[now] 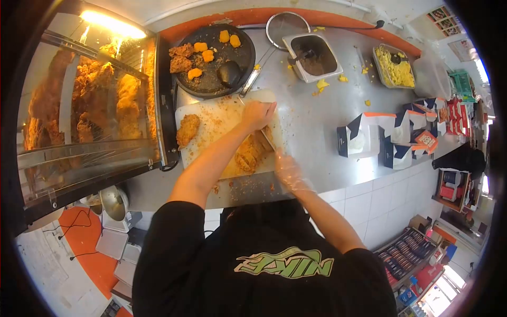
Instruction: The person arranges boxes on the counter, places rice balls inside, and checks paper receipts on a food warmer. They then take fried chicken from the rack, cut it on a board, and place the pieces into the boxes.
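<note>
My right hand (290, 171), in a clear plastic glove, is closed around the handle end of a knife (269, 140) at the right edge of the cutting board (222, 110). The blade runs up to my left hand (257, 115), whose fingers are closed at its far end; their exact grip is partly hidden. Under and beside the blade lies a breaded, fried chicken piece (249, 157), with cut lines across it. Another fried chicken piece (188, 131) lies at the board's left side. Crumbs are scattered over the board.
A round black pan (211, 84) with nuggets stands behind the board, near a strainer (288, 30) and a metal container (311, 58). Left is a lit heated display case (95, 100) of fried chicken. Open boxes (364, 134) and a tray of yellow food (393, 66) stand right.
</note>
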`<action>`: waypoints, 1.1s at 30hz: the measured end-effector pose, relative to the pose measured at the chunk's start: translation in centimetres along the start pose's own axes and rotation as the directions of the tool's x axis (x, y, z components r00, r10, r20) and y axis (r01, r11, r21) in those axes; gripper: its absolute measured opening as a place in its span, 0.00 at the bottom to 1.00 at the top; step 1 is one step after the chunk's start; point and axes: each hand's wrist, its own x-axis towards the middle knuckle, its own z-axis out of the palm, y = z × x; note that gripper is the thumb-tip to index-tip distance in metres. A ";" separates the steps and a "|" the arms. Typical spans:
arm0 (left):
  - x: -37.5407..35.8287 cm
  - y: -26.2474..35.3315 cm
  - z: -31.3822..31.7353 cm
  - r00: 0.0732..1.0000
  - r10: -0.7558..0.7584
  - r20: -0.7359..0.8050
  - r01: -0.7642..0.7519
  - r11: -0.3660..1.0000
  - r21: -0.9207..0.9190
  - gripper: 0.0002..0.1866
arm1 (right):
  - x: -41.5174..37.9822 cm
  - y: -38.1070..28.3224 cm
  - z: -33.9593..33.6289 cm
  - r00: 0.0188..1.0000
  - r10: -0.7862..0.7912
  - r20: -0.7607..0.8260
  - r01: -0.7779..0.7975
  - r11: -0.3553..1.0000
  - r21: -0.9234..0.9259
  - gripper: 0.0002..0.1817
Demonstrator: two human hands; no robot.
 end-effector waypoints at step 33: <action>-21.9 3.3 -6.5 0.688 -0.582 -0.433 0.353 0.790 -0.501 0.08 | -1.4 8.0 -13.4 0.859 -0.512 0.026 -0.066 -0.060 0.996 0.17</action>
